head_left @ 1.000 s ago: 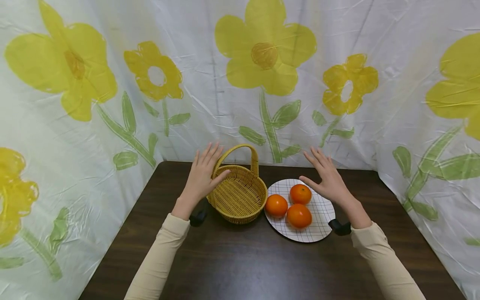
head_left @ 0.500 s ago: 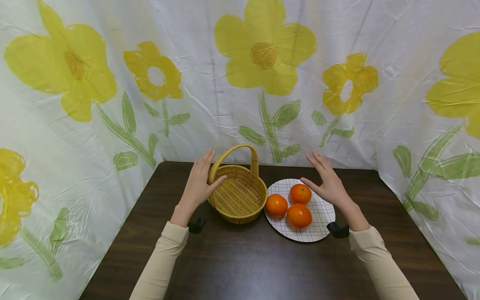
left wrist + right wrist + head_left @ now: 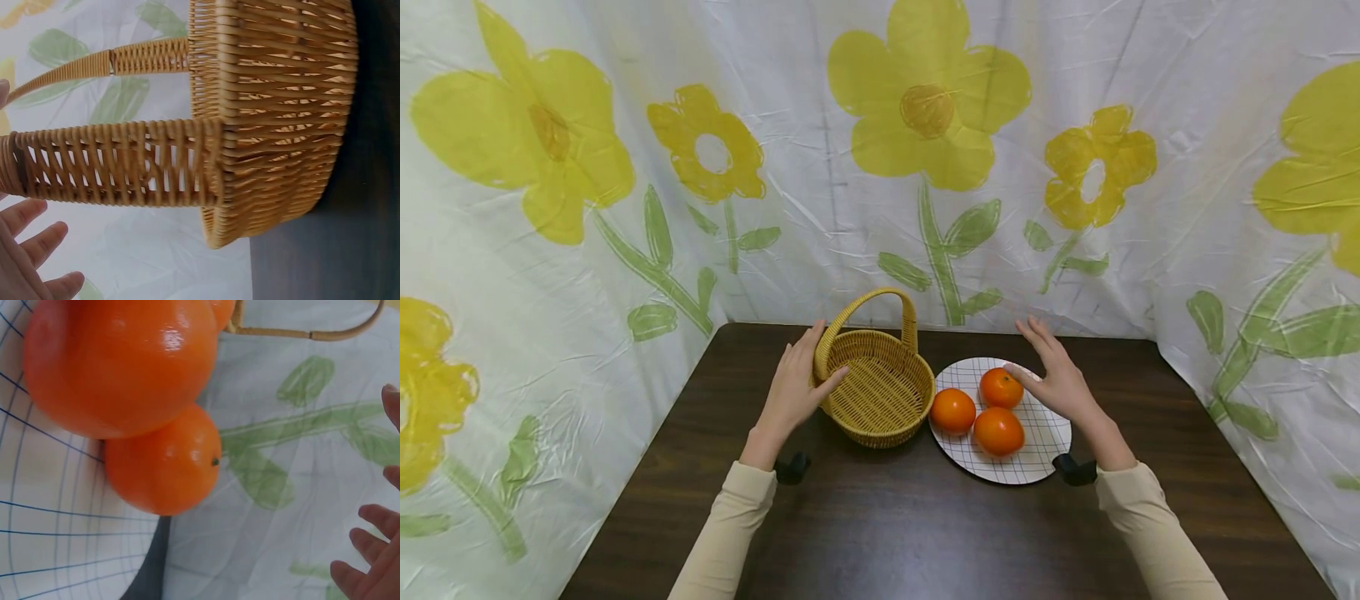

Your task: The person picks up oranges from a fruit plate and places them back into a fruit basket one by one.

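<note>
A yellow wicker basket (image 3: 880, 437) stands on the table with its arched handle (image 3: 910, 323) up. Just left of that handle is my left hand (image 3: 790, 387), fingers extended and thumb reaching over the basket. The left wrist view has the fingers (image 3: 44, 244) beside the basket's handle (image 3: 119, 165); whether they touch it I cannot tell. To the basket's right lies a round white plate (image 3: 1047, 437) with a dark grid. It bears an orange (image 3: 952, 412), a second orange (image 3: 1001, 388) and a third orange (image 3: 998, 432). My right hand (image 3: 1060, 385) hovers over its right side, fingers straight, holding nothing.
The dark wooden table (image 3: 887, 533) stretches in front of the basket and plate. A white curtain (image 3: 820, 208) with yellow flowers hangs behind the table and along both sides. Black wrist mounts (image 3: 1075, 470) show beneath the wrists.
Both hands have sunk lower. The left has drifted slightly left beside the basket's handle, and the right has come down toward the plate. Basket, plate and oranges have stayed put.
</note>
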`<state>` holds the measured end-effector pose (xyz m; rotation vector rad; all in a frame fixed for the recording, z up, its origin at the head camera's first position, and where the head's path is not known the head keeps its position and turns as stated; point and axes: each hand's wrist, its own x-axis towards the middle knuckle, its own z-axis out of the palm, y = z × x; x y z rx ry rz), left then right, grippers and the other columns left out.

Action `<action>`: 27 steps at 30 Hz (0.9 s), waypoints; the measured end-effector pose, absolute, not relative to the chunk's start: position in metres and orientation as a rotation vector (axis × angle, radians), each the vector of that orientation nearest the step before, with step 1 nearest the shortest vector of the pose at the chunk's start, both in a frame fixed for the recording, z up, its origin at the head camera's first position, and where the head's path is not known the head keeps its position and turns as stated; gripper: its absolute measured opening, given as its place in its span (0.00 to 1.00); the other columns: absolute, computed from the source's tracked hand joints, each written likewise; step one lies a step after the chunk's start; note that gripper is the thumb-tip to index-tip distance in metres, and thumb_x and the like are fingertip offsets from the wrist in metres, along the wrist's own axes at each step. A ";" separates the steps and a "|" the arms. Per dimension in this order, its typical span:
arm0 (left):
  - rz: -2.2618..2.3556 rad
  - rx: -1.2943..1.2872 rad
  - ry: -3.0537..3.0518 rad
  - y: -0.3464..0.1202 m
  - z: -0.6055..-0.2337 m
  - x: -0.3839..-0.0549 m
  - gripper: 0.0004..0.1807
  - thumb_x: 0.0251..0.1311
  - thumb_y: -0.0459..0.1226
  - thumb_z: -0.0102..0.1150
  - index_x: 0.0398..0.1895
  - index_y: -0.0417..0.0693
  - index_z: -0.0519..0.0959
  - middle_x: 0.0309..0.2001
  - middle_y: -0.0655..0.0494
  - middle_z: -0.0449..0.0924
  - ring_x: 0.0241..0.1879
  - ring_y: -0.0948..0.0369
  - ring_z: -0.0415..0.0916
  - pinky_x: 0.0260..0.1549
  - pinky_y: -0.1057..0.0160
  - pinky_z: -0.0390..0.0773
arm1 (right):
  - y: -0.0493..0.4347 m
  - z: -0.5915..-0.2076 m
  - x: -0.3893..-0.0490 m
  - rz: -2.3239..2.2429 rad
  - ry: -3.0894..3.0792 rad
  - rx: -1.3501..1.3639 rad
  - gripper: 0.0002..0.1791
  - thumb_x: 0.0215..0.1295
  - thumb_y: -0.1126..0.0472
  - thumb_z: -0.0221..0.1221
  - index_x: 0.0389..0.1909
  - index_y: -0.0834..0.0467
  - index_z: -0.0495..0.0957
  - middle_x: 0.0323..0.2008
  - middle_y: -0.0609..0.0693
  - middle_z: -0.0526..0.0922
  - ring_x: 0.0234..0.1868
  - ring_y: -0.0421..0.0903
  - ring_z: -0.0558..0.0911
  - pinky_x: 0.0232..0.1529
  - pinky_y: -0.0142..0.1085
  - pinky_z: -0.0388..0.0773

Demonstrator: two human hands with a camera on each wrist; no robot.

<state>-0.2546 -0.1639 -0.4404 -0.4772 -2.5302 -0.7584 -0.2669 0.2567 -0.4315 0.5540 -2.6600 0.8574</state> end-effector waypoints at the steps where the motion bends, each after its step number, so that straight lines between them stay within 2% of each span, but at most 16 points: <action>1: -0.759 -0.474 -2.532 -0.165 -0.442 -0.254 0.45 0.57 0.59 0.53 0.74 0.61 0.44 0.71 0.53 0.54 0.69 0.53 0.52 0.66 0.43 0.48 | 0.257 -0.433 -0.267 0.852 -2.658 0.558 0.42 0.60 0.47 0.61 0.72 0.47 0.52 0.73 0.52 0.46 0.71 0.60 0.49 0.50 0.72 0.58; 6: -0.761 -0.459 -2.540 -0.167 -0.449 -0.251 0.45 0.58 0.58 0.54 0.74 0.61 0.44 0.70 0.51 0.56 0.69 0.50 0.53 0.65 0.42 0.49 | 0.258 -0.440 -0.266 0.859 -2.661 0.558 0.43 0.59 0.50 0.62 0.72 0.47 0.51 0.73 0.52 0.45 0.71 0.61 0.50 0.50 0.71 0.59; 11: -0.755 -0.452 -2.549 -0.169 -0.455 -0.248 0.46 0.57 0.59 0.54 0.74 0.58 0.45 0.69 0.49 0.57 0.68 0.50 0.55 0.65 0.42 0.50 | 0.259 -0.446 -0.265 0.889 -2.674 0.537 0.42 0.60 0.48 0.60 0.72 0.47 0.51 0.73 0.53 0.46 0.70 0.63 0.51 0.49 0.72 0.59; 23: -0.765 -0.421 -2.597 -0.173 -0.470 -0.244 0.47 0.57 0.59 0.54 0.74 0.58 0.43 0.70 0.50 0.55 0.69 0.52 0.53 0.66 0.42 0.48 | 0.259 -0.458 -0.258 0.963 -2.685 0.514 0.40 0.60 0.47 0.60 0.71 0.45 0.53 0.71 0.55 0.52 0.70 0.61 0.51 0.53 0.72 0.55; 27: -0.787 -0.408 -2.626 -0.173 -0.476 -0.242 0.46 0.58 0.58 0.54 0.74 0.57 0.43 0.70 0.50 0.54 0.69 0.52 0.52 0.67 0.43 0.47 | 0.260 -0.464 -0.257 0.973 -2.697 0.511 0.40 0.60 0.46 0.60 0.71 0.47 0.55 0.71 0.55 0.52 0.70 0.61 0.52 0.54 0.72 0.54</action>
